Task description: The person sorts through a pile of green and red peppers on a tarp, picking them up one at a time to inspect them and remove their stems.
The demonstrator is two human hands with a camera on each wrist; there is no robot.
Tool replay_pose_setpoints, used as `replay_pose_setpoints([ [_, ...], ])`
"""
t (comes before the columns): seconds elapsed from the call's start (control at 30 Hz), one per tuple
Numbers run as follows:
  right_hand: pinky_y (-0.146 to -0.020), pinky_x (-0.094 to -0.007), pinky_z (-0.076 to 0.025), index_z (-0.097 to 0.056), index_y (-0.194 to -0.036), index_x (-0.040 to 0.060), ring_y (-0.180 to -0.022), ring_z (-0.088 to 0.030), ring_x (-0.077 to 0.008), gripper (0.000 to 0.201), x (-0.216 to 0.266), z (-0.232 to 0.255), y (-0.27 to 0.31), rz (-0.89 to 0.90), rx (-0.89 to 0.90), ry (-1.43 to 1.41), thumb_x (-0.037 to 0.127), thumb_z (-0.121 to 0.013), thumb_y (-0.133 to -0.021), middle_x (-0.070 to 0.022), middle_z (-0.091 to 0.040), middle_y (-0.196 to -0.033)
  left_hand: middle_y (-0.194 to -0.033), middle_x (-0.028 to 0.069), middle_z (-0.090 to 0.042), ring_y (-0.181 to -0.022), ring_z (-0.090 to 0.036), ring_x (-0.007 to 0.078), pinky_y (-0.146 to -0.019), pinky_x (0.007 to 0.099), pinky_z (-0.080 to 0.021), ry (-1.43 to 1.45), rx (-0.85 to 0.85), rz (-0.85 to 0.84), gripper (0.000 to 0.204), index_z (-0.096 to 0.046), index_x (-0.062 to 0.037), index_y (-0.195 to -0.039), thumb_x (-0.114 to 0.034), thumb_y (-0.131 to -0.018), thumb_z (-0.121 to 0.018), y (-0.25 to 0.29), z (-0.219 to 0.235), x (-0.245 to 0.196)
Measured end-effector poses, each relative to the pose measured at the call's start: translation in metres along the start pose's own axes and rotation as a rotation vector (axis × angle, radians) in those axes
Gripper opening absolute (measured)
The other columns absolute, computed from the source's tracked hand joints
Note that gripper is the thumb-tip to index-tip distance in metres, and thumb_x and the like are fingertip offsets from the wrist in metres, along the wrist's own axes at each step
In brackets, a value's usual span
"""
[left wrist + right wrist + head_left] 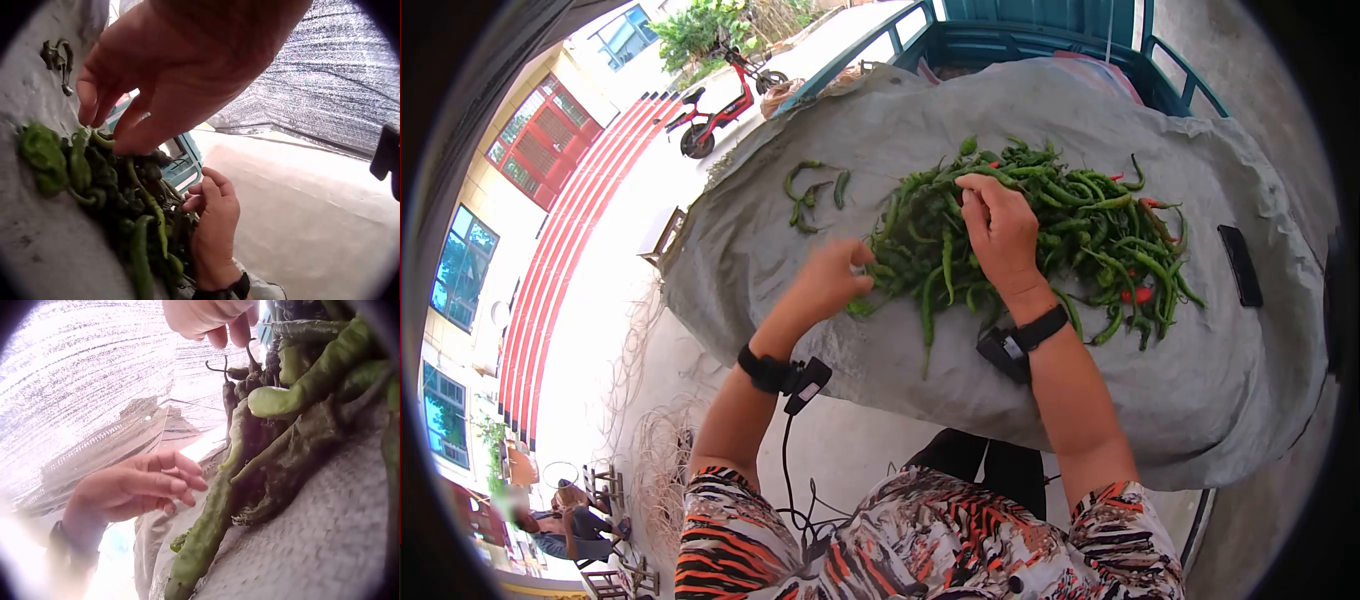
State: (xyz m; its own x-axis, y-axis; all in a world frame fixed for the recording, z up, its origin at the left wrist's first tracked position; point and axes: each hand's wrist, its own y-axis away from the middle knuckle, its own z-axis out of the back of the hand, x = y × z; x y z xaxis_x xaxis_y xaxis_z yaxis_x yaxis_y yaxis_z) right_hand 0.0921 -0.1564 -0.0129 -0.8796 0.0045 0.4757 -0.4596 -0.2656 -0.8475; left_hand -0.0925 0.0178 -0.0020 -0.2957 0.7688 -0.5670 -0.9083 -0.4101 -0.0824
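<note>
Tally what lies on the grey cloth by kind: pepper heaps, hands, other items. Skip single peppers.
Heaps of green peppers: 2, the large heap and the small heap set apart from it
Hands at the large heap: 2, the left hand and the right hand
Black flat slab: 1
Total: 5

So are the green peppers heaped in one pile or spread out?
Mostly one pile on the grey cloth, under the right hand; a few peppers lie apart.
</note>
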Motion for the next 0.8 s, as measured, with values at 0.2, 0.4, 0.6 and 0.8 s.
replay_pose_setpoints([
  [0.2, -0.069, -0.0348, -0.048, -0.066, -0.098, 0.0113, -0.069, -0.061, -0.0275, 0.012, 0.003, 0.002, 0.0, -0.024, 0.044, -0.003, 0.009, -0.061, -0.087, -0.0061, -0.067, -0.08, -0.102, 0.0099, -0.063, -0.086, -0.06, 0.0201, -0.078, 0.0343, -0.049, 0.04, -0.1, 0.022, 0.036, -0.062, -0.0111, -0.11, -0.012, -0.075, -0.073, 0.012, -0.022, 0.001],
  [0.4, -0.067, -0.0348, -0.049, -0.066, -0.098, 0.011, -0.067, -0.061, -0.0273, 0.013, 0.001, 0.002, 0.0, -0.009, 0.023, 0.002, 0.008, -0.062, -0.087, -0.0062, -0.065, -0.076, -0.089, 0.0072, -0.062, -0.081, -0.058, 0.0179, -0.072, 0.0325, -0.047, 0.024, -0.363, -0.104, 0.031, -0.061, -0.006, -0.105, -0.014, -0.078, -0.073, 0.002, -0.032, 0.005],
  [0.6, -0.067, -0.0343, -0.048, -0.066, -0.097, 0.0105, -0.064, -0.059, -0.0264, 0.012, 0.004, 0.001, -0.001, 0.019, -0.008, 0.006, 0.007, -0.063, -0.086, -0.0059, -0.063, -0.071, -0.085, 0.0001, -0.061, -0.068, -0.053, 0.0075, -0.062, 0.0242, -0.044, 0.529, -0.523, 0.017, 0.022, -0.057, -0.0032, -0.099, -0.01, -0.083, -0.07, -0.002, -0.022, -0.015],
  [0.8, -0.063, -0.0325, -0.047, -0.067, -0.104, 0.0104, -0.06, -0.057, -0.0208, 0.02, 0.008, 0.006, -0.002, 0.008, 0.059, -0.082, 0.014, -0.069, -0.084, -0.0034, -0.062, -0.068, -0.082, -0.002, -0.059, -0.065, -0.05, 0.0049, -0.055, 0.0221, -0.041, 0.537, -0.515, -0.201, 0.022, -0.056, -0.0045, -0.101, -0.008, -0.084, -0.069, -0.008, -0.009, -0.046],
])
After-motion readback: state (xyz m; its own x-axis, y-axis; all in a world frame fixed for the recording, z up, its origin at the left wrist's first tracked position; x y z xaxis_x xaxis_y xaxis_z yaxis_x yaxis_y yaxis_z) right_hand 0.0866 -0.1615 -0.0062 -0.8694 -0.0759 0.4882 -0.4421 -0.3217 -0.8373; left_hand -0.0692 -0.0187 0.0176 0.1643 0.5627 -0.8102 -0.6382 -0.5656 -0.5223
